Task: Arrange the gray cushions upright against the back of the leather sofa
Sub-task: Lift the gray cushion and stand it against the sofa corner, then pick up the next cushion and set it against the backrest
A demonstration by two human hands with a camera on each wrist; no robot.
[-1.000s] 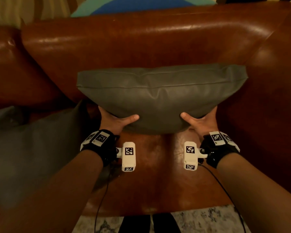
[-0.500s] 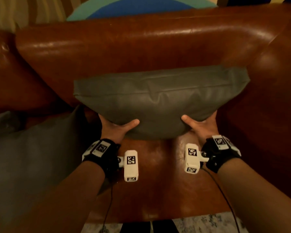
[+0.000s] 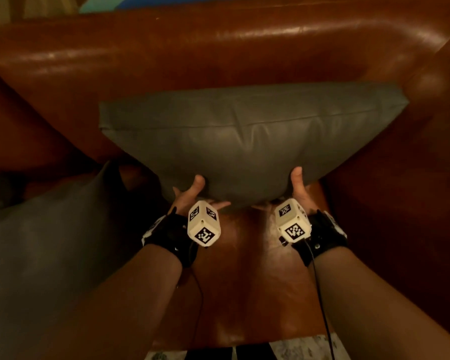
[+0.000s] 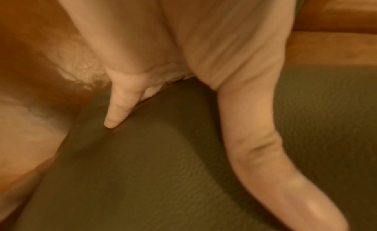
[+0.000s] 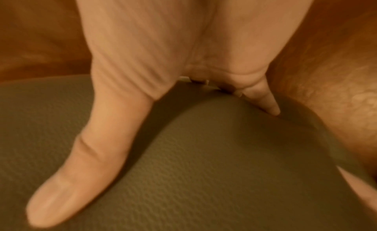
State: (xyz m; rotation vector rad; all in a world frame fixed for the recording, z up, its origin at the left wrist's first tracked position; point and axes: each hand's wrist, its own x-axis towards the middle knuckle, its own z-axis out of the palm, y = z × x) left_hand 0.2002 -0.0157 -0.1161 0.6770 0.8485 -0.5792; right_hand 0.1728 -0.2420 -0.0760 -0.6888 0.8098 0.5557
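Observation:
A gray cushion (image 3: 244, 141) stands upright on the seat, leaning on the brown leather sofa back (image 3: 218, 48). My left hand (image 3: 194, 194) and right hand (image 3: 299, 185) grip its bottom edge close together, thumbs up on the front face. In the left wrist view the thumb (image 4: 265, 137) lies on the cushion (image 4: 163, 170) and a finger (image 4: 120, 105) tucks behind it. The right wrist view mirrors this, with the thumb (image 5: 91, 145) on the cushion (image 5: 204, 170) and a finger (image 5: 263, 99) behind. A second gray cushion (image 3: 50, 242) lies slumped at the left.
The sofa's right armrest (image 3: 413, 178) rises close beside the held cushion. Bare leather seat (image 3: 244, 276) shows between my forearms. A patterned rug (image 3: 296, 349) lies below the seat's front edge. Blue and teal fabric (image 3: 109, 1) shows behind the backrest.
Both hands slid inward along the cushion's bottom edge, from its lower corners to near the middle, and the thumbs turned upward. The cushion stayed against the backrest.

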